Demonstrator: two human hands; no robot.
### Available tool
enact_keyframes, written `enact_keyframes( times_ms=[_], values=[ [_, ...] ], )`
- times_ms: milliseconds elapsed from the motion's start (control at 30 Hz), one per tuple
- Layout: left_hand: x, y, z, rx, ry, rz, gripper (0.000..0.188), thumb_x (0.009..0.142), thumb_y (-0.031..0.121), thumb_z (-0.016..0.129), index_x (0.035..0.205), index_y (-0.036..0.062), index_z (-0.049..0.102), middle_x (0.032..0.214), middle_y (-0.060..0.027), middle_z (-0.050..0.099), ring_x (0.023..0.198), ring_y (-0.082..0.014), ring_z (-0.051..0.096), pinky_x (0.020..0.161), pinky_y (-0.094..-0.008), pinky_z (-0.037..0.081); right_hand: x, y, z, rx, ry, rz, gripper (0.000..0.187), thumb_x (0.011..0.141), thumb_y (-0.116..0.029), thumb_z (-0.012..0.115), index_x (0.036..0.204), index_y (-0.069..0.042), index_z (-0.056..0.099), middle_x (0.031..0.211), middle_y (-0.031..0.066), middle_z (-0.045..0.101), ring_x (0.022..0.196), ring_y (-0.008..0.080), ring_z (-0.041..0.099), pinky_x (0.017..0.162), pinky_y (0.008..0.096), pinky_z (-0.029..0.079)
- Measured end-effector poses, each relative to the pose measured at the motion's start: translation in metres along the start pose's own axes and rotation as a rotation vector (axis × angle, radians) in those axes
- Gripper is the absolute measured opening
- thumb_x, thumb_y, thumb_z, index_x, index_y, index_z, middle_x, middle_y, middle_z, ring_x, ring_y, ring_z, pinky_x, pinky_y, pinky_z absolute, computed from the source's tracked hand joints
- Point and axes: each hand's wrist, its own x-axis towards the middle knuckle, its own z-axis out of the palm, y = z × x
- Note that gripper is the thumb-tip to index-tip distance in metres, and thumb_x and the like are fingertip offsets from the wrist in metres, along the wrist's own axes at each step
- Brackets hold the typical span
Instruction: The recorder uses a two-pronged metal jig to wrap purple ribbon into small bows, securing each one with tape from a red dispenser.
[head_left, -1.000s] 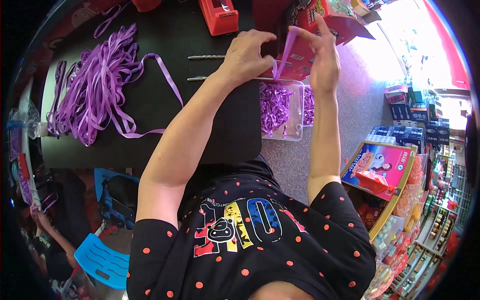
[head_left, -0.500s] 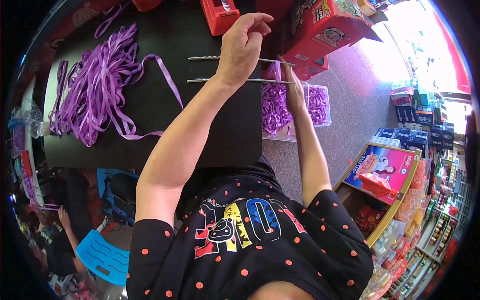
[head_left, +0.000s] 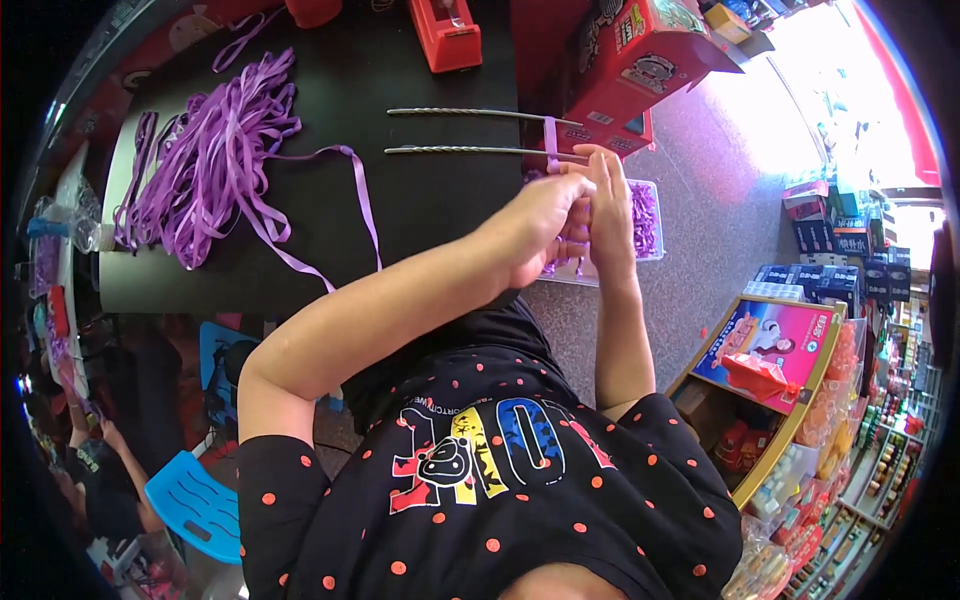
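Note:
Two twisted metal rods (head_left: 455, 112) jut over the right edge of the black table, with a purple ribbon loop (head_left: 551, 138) around both near their right ends. My right hand (head_left: 615, 215) is just below that loop, fingers stretched up by the nearer rod's end. My left hand (head_left: 545, 215) is against its palm side, fingers curled in; what they hold is hidden. Below both hands, a clear plastic bin (head_left: 660, 225) of short purple ribbon pieces is partly covered. A ribbon strand (head_left: 363, 205) runs from the purple ribbon heap (head_left: 215, 165) and passes behind my left forearm.
A red tape dispenser (head_left: 445, 38) stands at the table's far side. Right of the table is a red carton (head_left: 640, 75). A display case (head_left: 770, 350) stands at right, a blue stool (head_left: 195, 505) at lower left. Another person (head_left: 115, 475) sits at far left.
My left hand has come down and right from above the rods to meet my right hand. My right hand has shifted slightly down and right. The rods show more fully.

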Motion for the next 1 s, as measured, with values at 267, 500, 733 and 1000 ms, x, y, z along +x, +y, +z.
enact_keyframes(
  times_ms=[267,500,733,1000],
  values=[
    [0.028,-0.009,-0.006,-0.346,0.120,0.019,0.073,0.091,0.061,0.038,0.129,-0.0005,0.031,0.119,-0.0152,0.042,0.121,-0.0270,0.037,0.104,-0.0439,0.028,0.012,-0.005,-0.006,-0.044,-0.060,-0.059,0.045,0.099,-0.042,0.037,0.113,-0.001,0.051,0.089,0.0165,0.067,0.061,0.0049,0.043,0.059,0.0205,0.033],
    [0.034,-0.017,-0.015,-0.506,-0.132,0.249,0.074,0.091,0.059,0.038,0.135,0.0020,0.024,0.130,-0.0106,0.035,0.133,-0.0246,0.021,0.110,-0.0456,0.014,0.011,0.001,-0.004,-0.039,-0.003,-0.080,0.044,0.098,-0.040,0.040,0.110,-0.001,0.055,0.083,0.0106,0.069,0.065,0.0062,0.049,0.061,0.0223,0.036],
    [0.034,-0.011,-0.022,-0.434,-0.141,0.201,0.071,0.091,0.059,0.038,0.132,0.0021,0.029,0.124,-0.0078,0.040,0.126,-0.0218,0.028,0.108,-0.0439,0.019,0.008,0.001,-0.004,0.032,-0.022,-0.018,0.041,0.099,-0.039,0.040,0.109,-0.002,0.055,0.086,0.0096,0.068,0.070,0.0062,0.053,0.062,0.0217,0.037],
    [0.039,-0.011,-0.027,-0.545,-0.180,0.214,0.064,0.091,0.060,0.037,0.121,0.0029,0.043,0.114,-0.0062,0.045,0.122,-0.0199,0.032,0.104,-0.0402,0.024,0.002,-0.002,0.006,0.015,0.023,-0.015,0.039,0.098,-0.037,0.042,0.110,-0.002,0.054,0.092,0.0105,0.067,0.075,0.0081,0.057,0.066,0.0206,0.040]
  ],
)
